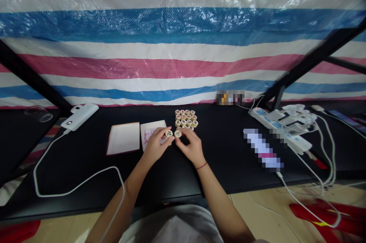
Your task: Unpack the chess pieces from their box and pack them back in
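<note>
Several round wooden chess pieces (186, 117) with red and black characters lie in a tight block on the black table (223, 167). Just in front of that block, my left hand (156, 144) pinches one round piece (169, 133) between its fingertips. My right hand (191, 146) pinches a second round piece (177, 133) right beside it. The two held pieces nearly touch each other. A red string circles my right wrist.
A white box tray (123, 138) and a folded paper sheet (150, 130) lie left of my hands. A white power bank (80, 116) with a long cable sits far left. Power strips with plugs and cables (286, 125) crowd the right side. A striped tarp hangs behind.
</note>
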`<action>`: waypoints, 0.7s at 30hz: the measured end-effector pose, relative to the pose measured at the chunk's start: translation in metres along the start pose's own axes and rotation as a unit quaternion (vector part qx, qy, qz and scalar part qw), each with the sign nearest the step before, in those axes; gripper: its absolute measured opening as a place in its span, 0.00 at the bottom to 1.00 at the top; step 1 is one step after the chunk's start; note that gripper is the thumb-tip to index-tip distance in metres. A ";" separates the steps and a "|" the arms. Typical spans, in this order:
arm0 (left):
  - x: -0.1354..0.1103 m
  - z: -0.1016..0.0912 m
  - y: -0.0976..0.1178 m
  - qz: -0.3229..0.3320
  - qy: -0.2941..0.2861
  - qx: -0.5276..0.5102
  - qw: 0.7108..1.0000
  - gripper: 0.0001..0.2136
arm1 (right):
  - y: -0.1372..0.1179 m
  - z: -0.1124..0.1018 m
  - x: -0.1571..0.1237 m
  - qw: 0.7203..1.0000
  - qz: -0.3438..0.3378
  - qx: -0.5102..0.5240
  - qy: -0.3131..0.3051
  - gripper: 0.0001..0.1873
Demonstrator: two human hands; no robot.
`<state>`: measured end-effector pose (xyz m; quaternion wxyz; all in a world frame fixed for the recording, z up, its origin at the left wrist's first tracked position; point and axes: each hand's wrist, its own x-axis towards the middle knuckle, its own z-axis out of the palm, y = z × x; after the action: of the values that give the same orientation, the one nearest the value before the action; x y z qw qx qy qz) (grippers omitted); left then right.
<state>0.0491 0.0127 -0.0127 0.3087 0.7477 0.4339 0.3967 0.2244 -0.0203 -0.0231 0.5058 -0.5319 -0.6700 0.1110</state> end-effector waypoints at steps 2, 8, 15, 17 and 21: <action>0.001 -0.003 -0.002 -0.013 0.019 0.004 1.000 0.16 | 0.014 -0.011 0.002 0.992 0.047 -0.056 0.103 0.13; 0.003 -0.009 -0.004 -0.034 0.037 0.051 0.997 0.18 | 0.062 -0.029 -0.004 0.962 0.151 -0.181 0.140 0.16; -0.002 0.002 -0.007 0.012 0.017 0.101 0.995 0.15 | 0.054 -0.024 -0.004 0.959 0.148 -0.220 0.104 0.17; -0.004 0.007 -0.008 0.041 0.005 0.123 0.991 0.15 | 0.038 -0.022 -0.001 0.979 0.107 -0.143 0.094 0.16; -0.008 0.014 -0.008 0.090 -0.035 0.164 0.982 0.15 | 0.005 -0.007 0.000 0.998 0.037 0.028 -0.048 0.13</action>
<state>0.0553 0.0078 -0.0290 0.1600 0.8375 0.4127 0.3204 0.2332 -0.0215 -0.0232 0.4832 -0.5363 -0.6698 0.1740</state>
